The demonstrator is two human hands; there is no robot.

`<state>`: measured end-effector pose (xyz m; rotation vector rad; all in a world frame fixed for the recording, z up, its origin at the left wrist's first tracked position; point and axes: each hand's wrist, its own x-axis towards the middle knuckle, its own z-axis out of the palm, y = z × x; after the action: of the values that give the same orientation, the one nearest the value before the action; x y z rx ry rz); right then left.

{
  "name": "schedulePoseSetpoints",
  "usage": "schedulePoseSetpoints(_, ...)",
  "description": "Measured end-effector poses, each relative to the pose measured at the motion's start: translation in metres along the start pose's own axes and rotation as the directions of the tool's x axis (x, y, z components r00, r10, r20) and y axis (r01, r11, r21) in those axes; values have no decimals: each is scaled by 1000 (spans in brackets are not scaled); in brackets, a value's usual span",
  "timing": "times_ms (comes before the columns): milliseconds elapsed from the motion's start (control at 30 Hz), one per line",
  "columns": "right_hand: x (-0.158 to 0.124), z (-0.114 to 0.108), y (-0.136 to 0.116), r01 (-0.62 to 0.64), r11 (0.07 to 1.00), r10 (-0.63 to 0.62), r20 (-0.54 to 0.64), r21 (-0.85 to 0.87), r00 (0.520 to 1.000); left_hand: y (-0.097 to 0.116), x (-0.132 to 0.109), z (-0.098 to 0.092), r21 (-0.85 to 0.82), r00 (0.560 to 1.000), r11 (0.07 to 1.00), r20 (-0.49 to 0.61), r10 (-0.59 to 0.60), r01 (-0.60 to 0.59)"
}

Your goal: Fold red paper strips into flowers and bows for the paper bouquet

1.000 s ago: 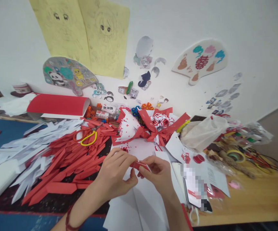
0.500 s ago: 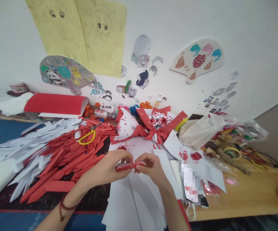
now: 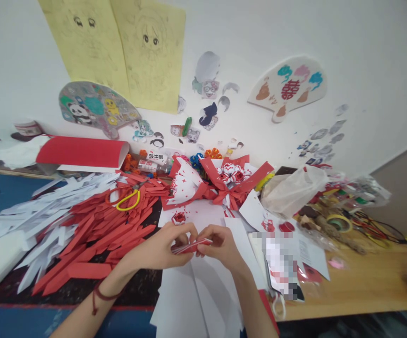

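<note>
Between my two hands is a folded red and white paper strip (image 3: 192, 246), held roughly level above white sheets (image 3: 189, 291). My left hand (image 3: 170, 244) is closed around its left part, thumb below and fingers curled over. With thumb and fingers pinched, my right hand (image 3: 217, 244) grips the right end; some fingertips are hidden behind the paper. Just beyond my hands lies a small red and white paper piece (image 3: 178, 218). Left of my left hand spreads a pile of red paper strips (image 3: 101, 230), with white paper strips (image 3: 73, 197) beside it.
Yellow-handled scissors (image 3: 129, 201) lie on the red strips. Two red and white paper bouquets (image 3: 231, 180) stand at the back. To the right are a phone (image 3: 283, 267), white-handled scissors (image 3: 279, 305), a plastic bag (image 3: 291, 190) and a tape roll (image 3: 340, 223).
The folded strip has tilted, its right end now higher, and my left fingers cover more of it. The small paper piece behind my left hand shows more fully. Both hands keep their hold.
</note>
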<state>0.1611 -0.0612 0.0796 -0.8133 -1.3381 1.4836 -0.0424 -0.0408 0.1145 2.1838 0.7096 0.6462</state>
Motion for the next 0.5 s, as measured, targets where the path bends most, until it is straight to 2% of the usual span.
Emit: schedulePoseSetpoints(500,-4,11,-3,-3,1000,3,-26,5,1000,7,-7,0,-7,1000,1000,7,-12,12)
